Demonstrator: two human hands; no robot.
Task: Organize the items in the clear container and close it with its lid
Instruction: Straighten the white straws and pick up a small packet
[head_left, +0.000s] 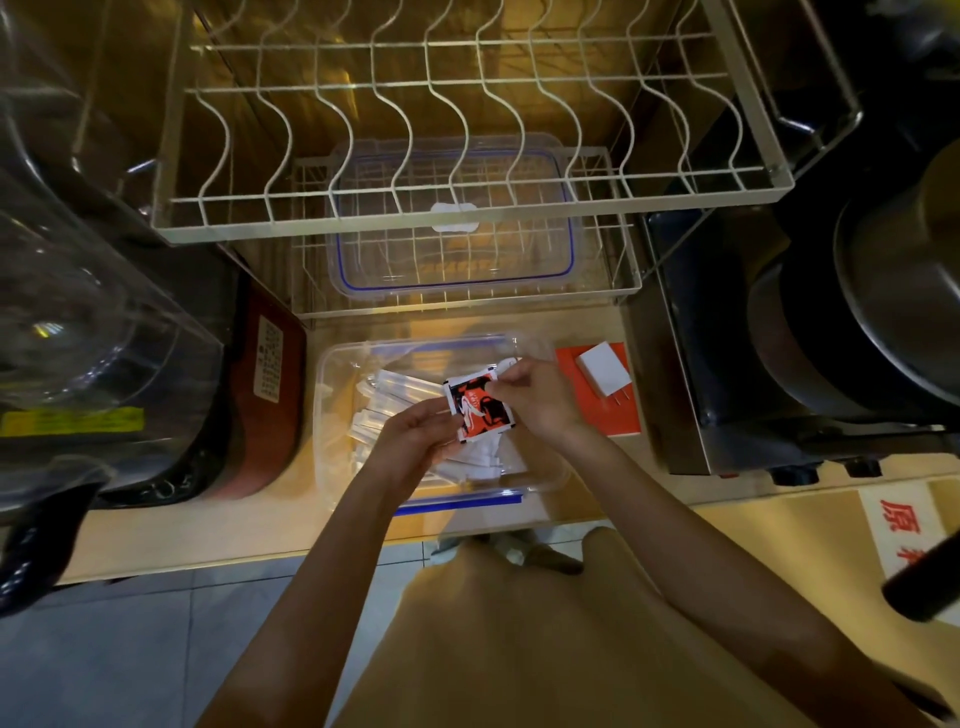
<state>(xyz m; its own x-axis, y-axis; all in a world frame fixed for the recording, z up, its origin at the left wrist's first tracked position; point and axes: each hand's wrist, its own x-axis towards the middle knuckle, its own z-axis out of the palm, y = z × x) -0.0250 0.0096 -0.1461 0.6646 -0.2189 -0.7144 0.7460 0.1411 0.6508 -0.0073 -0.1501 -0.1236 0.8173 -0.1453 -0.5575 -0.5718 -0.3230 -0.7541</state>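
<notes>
Both hands, left (415, 441) and right (535, 395), pinch red-black packet (480, 408) over open clear container (332, 415); lid (452, 280) behind.

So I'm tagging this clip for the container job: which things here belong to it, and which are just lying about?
Belongs to the job:
clear container
white packets inside it
red-and-black sachet, held by the left hand and right hand
lid with blue seal, on the lower wire rack

Just lying about:
white charger on an orange booklet
pot
upper dish rack
</notes>
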